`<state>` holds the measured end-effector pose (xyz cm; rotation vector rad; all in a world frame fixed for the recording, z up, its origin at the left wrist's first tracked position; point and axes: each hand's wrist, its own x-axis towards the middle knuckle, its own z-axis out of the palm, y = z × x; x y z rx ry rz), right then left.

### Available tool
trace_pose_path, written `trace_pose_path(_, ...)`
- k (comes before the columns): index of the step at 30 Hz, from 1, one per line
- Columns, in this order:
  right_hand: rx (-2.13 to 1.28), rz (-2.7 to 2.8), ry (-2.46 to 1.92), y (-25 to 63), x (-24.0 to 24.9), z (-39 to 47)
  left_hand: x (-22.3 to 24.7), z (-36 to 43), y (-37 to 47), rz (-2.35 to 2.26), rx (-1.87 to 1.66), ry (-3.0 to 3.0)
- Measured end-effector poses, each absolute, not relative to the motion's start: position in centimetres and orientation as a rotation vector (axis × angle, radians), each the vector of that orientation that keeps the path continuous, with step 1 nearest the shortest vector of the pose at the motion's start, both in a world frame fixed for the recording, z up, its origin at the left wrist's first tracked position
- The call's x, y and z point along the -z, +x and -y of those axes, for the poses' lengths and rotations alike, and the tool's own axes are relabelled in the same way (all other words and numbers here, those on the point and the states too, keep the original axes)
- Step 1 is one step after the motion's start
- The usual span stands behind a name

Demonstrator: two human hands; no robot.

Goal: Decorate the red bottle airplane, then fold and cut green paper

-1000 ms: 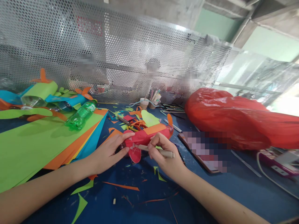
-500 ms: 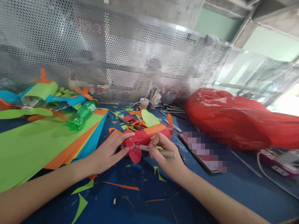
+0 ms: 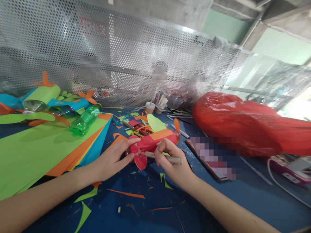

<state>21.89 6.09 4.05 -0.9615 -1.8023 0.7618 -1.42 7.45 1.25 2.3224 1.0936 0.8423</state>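
Left hand [image 3: 113, 160] at the near middle of the tabletop [image 3: 136, 213], fingers closed about the left end of a red paper-wrapped bottle [image 3: 155, 140], index finger on the far side, thumb on the near side

Right hand [image 3: 173, 161] just to the right, fingers pinched round a pale pen [image 3: 175, 159]; its tip points left, at a pale star outline [image 3: 139, 154] on a rounded red paper flap [image 3: 141, 163]; too small to tell whether tip and paper touch

Red bottle lies on its side near the middle of the scene, its far right end slightly raised in view; an orange paper strip [image 3: 162, 133] along its top, an orange paper blade [image 3: 177, 124] at the right end

Just beyond it, a heap of cut scraps with a lime paper piece [image 3: 156, 122] on the right; farther back, a pale cup [image 3: 150, 108] beside a second cup holding pens [image 3: 162, 101]

To the left, a fan of coloured sheets [image 3: 36, 155], lime uppermost, a green bottle [image 3: 84, 121] lying on it; far left, more bottles dressed in lime paper [image 3: 46, 95] and blue paper [image 3: 69, 105]

To the right, a flat device [image 3: 206, 158], screen blurred out; beyond it a large red plastic bag [image 3: 238, 124]; a purple power strip [image 3: 289, 174] at the right edge

Far side closed by a perforated metal screen [image 3: 136, 48], people dimly visible behind it
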Motion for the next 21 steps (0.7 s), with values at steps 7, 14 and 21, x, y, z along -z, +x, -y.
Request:
trace_pose_path(7,-0.743,1.82,-0.968,21.88,-4.17,-6.03,-1.31,-7.46,-1.44,-1.092,-0.837,2.324)
trace_pose_path(14,-0.737,1.816,-0.97,21.89,-4.22,-5.96,-1.15,-7.48,-1.46,-1.09,-0.851,2.335)
trace_pose_path(21,-0.759,1.808,-0.97,21.93,-4.14,-5.98,-1.06,-7.52,-1.56,-1.087,-0.844,2.329)
